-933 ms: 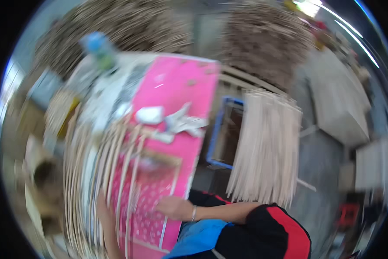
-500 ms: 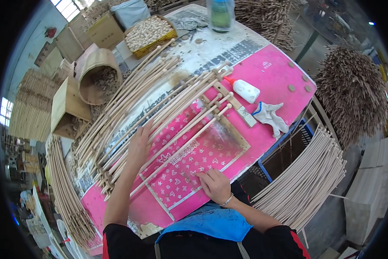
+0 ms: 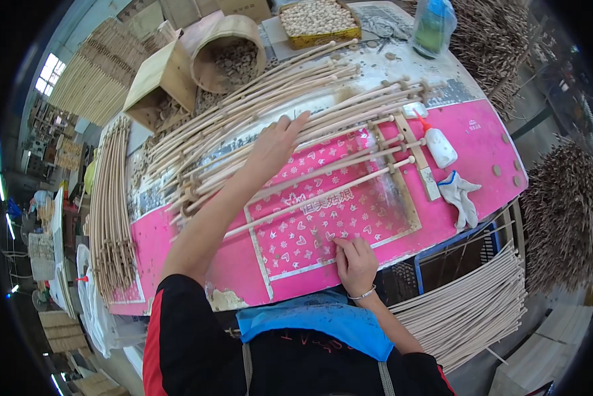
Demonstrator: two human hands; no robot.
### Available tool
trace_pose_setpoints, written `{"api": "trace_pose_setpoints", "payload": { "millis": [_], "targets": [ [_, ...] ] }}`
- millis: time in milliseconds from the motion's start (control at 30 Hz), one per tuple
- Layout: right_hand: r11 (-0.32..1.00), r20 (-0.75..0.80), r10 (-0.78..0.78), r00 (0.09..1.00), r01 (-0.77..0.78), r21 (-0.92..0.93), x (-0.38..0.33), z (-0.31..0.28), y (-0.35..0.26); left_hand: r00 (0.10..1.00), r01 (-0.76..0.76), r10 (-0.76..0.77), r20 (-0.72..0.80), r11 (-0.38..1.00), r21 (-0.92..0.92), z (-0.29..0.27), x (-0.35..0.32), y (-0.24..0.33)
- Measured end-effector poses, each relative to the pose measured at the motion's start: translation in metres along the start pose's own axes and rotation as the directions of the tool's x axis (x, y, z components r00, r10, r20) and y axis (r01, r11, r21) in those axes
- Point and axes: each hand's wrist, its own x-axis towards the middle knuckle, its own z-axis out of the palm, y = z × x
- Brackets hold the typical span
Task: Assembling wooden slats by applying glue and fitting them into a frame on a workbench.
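Note:
Long thin wooden rods [image 3: 349, 183] with round knobs at their right ends lie across a pink patterned sheet on the table. Some pass over a narrow wooden strip [image 3: 402, 191]. My left hand [image 3: 274, 150] reaches over the rods behind these, its fingers stretched toward them and touching the bundle; no rod is seen lifted. Close to the front edge rests my right hand [image 3: 358, 264], fingers bent together over the pink sheet [image 3: 296, 254]. Anything in those fingers is hidden. A white glue bottle [image 3: 440, 148] with a red tip lies right of the strip, beside a white glove [image 3: 460, 198].
A yellow basket of wooden balls [image 3: 323, 41] stands at the back. Left of it are a round wooden tub [image 3: 204, 63] and a wooden box [image 3: 151, 86] holding small pieces. Rod bundles lie at the left [image 3: 108, 198] and below right [image 3: 468, 310]. A blue crate [image 3: 420, 274] sits under the edge.
My left hand has moved right along the rods, toward their knobbed ends. My right hand stays near the front edge, fingers still bent. The whole view has turned and shifted.

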Motion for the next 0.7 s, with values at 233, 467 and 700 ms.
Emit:
{"api": "trace_pose_setpoints", "payload": {
  "millis": [233,467,700],
  "targets": [
    [0.960,0.018,-0.272,0.962,0.270,0.076,0.116,0.003,-0.015,0.999,0.030,-0.032,0.027,0.996,0.083,0.016,-0.015,0.004],
    [0.892,0.250,-0.415,0.875,0.445,-0.076,0.172,0.069,0.012,0.999,0.017,-0.010,-0.051,0.989,0.150,0.007,-0.006,0.005],
    [0.890,0.337,-0.365,0.868,0.431,-0.147,0.165,0.088,0.041,0.998,0.033,-0.048,0.048,0.959,0.281,-0.018,0.003,0.038]
  ]
}}
